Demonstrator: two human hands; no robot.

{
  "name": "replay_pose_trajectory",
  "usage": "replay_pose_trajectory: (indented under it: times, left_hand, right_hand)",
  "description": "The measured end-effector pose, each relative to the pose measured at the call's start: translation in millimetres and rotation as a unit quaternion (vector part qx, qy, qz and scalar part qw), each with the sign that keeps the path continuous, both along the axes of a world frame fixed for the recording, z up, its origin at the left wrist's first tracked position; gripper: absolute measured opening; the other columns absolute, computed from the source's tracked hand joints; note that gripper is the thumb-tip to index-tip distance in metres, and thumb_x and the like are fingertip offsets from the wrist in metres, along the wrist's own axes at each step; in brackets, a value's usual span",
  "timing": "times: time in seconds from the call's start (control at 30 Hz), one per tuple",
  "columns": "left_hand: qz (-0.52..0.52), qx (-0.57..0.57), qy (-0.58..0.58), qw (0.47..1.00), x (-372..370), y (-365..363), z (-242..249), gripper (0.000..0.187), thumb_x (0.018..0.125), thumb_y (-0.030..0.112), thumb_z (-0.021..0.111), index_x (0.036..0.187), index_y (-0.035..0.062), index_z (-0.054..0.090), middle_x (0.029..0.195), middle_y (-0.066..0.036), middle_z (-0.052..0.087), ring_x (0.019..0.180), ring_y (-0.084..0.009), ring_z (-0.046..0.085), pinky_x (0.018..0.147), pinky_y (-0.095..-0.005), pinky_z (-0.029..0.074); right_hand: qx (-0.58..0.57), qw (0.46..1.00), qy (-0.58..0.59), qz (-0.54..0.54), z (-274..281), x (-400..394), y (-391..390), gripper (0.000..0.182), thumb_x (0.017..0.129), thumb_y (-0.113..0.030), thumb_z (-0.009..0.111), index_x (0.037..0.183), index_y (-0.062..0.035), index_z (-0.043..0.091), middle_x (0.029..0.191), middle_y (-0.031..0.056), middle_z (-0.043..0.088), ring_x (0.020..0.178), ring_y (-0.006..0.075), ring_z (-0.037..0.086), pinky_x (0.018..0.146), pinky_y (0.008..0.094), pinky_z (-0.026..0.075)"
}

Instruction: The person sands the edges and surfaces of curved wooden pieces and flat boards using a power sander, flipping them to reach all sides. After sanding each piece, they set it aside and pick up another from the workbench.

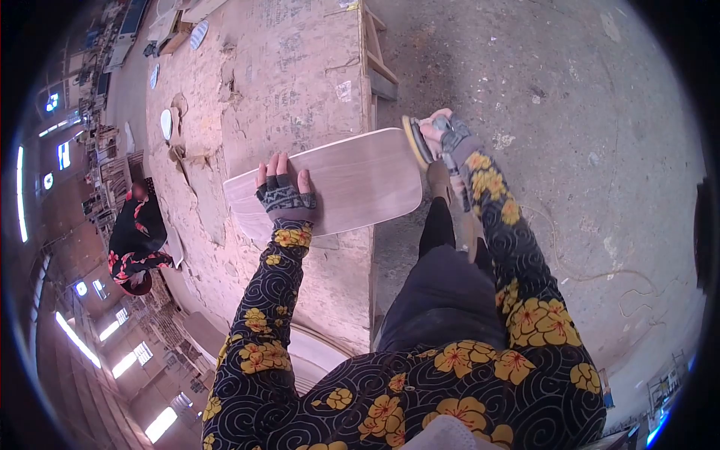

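A wooden board (360, 176) with rounded corners lies on the worn worktable, its right end jutting past the table edge. My left hand (284, 185), in a grey patterned fingerless glove, presses on the board's top near its left part, fingers spread. My right hand (444, 133), gloved alike, is wrapped round a sander (417, 140) with a round yellowish pad. The pad stands on its side against or very close to the board's right end; actual contact I cannot make out. A hose (466, 217) runs from the sander back toward my legs.
The worktable (292, 90) has a peeling, stained top and a wooden frame (381, 67) at its edge. Another person (139, 236) works across it at left. Small oval pieces (166, 124) lie along its far side. A thin cord (592, 277) trails over the concrete floor (540, 112).
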State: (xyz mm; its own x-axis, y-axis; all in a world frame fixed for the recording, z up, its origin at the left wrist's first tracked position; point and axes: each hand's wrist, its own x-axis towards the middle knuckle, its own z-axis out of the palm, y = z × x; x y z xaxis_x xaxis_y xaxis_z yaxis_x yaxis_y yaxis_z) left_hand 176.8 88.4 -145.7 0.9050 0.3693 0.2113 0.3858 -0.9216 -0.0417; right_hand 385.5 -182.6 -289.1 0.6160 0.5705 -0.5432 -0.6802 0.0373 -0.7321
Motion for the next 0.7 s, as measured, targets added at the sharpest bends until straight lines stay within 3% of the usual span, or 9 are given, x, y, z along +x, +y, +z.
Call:
replay_pose_trajectory:
  times: [0.17,0.3,0.4,0.43,0.5,0.53,0.6,0.67,0.7]
  left_hand:
    - [-0.002,-0.004,-0.002,1.000,2.3,-1.4,1.6,0.050,0.095,0.030,0.058,0.140,0.0075,0.051,0.142,-0.016,0.053,0.138,-0.0409,0.038,0.115,-0.0516,0.028]
    - [0.005,-0.004,0.003,1.000,2.0,-2.8,1.6,0.052,0.093,0.029,0.062,0.139,0.0088,0.052,0.142,-0.015,0.052,0.138,-0.0412,0.037,0.115,-0.0532,0.028]
    - [0.005,-0.002,0.004,1.000,1.5,-1.5,-0.4,0.051,0.093,0.029,0.062,0.139,0.0087,0.051,0.142,-0.015,0.052,0.138,-0.0409,0.037,0.115,-0.0526,0.028]
    - [0.004,0.000,0.004,1.000,1.6,-2.2,0.5,0.051,0.093,0.029,0.061,0.139,0.0087,0.051,0.142,-0.015,0.052,0.138,-0.0409,0.037,0.115,-0.0523,0.028]
    - [0.000,0.004,0.000,1.000,1.6,-1.4,-0.3,0.051,0.093,0.029,0.062,0.139,0.0084,0.052,0.141,-0.015,0.052,0.138,-0.0409,0.038,0.115,-0.0524,0.029]
    - [-0.003,0.006,-0.002,1.000,1.3,-0.9,-1.0,0.051,0.093,0.029,0.062,0.138,0.0083,0.052,0.141,-0.016,0.052,0.137,-0.0410,0.038,0.115,-0.0524,0.029]
    - [-0.008,0.013,-0.005,1.000,2.1,-0.2,-0.6,0.050,0.093,0.029,0.062,0.138,0.0079,0.052,0.140,-0.016,0.053,0.137,-0.0410,0.039,0.115,-0.0523,0.029]
    - [-0.013,0.013,-0.007,1.000,1.2,-1.1,-1.4,0.049,0.094,0.029,0.061,0.138,0.0077,0.052,0.140,-0.016,0.053,0.137,-0.0412,0.039,0.115,-0.0521,0.030]
    - [-0.014,0.012,-0.009,1.000,0.5,-1.2,-1.0,0.049,0.095,0.030,0.059,0.138,0.0076,0.052,0.141,-0.016,0.054,0.137,-0.0413,0.039,0.115,-0.0519,0.029]
  right_hand:
    - [0.024,0.992,0.109,-0.058,-68.4,-22.5,3.5,0.040,0.085,-0.024,0.077,0.112,-0.0122,0.052,0.093,0.0079,0.061,0.079,0.0199,0.063,0.067,0.0373,0.054]
    - [-0.034,0.984,0.110,-0.135,-54.5,-52.8,-7.8,0.038,0.085,-0.023,0.077,0.111,-0.0129,0.051,0.088,0.0054,0.061,0.076,0.0182,0.062,0.065,0.0354,0.053]
    - [-0.190,0.967,0.056,-0.160,-16.0,-72.7,-2.9,0.037,0.086,-0.021,0.077,0.111,-0.0135,0.051,0.084,0.0036,0.060,0.074,0.0169,0.062,0.064,0.0340,0.053]
    - [-0.242,0.958,0.020,-0.150,-10.6,-83.6,-2.4,0.036,0.086,-0.021,0.077,0.110,-0.0136,0.051,0.083,0.0030,0.060,0.074,0.0165,0.062,0.064,0.0335,0.053]
    - [-0.206,0.929,-0.283,-0.118,-18.8,-117.2,-13.5,0.039,0.084,-0.020,0.077,0.113,-0.0136,0.052,0.087,0.0049,0.060,0.078,0.0181,0.061,0.068,0.0356,0.052]
    - [-0.206,0.882,-0.412,-0.101,-10.0,-130.9,-20.0,0.041,0.083,-0.020,0.077,0.115,-0.0133,0.053,0.091,0.0068,0.060,0.082,0.0196,0.061,0.072,0.0372,0.052]
    - [-0.278,0.760,-0.588,-0.018,70.4,-120.5,-29.2,0.047,0.079,-0.023,0.078,0.119,-0.0115,0.055,0.107,0.0143,0.064,0.099,0.0251,0.063,0.085,0.0427,0.051]
    - [-0.234,0.868,-0.435,-0.045,52.5,-121.0,-34.2,0.040,0.085,-0.021,0.074,0.118,-0.0099,0.054,0.108,0.0113,0.064,0.096,0.0230,0.062,0.083,0.0390,0.052]
    - [-0.186,0.940,-0.266,-0.102,54.5,-119.0,-34.7,0.038,0.087,-0.020,0.073,0.118,-0.0096,0.053,0.108,0.0105,0.063,0.097,0.0227,0.062,0.082,0.0380,0.052]
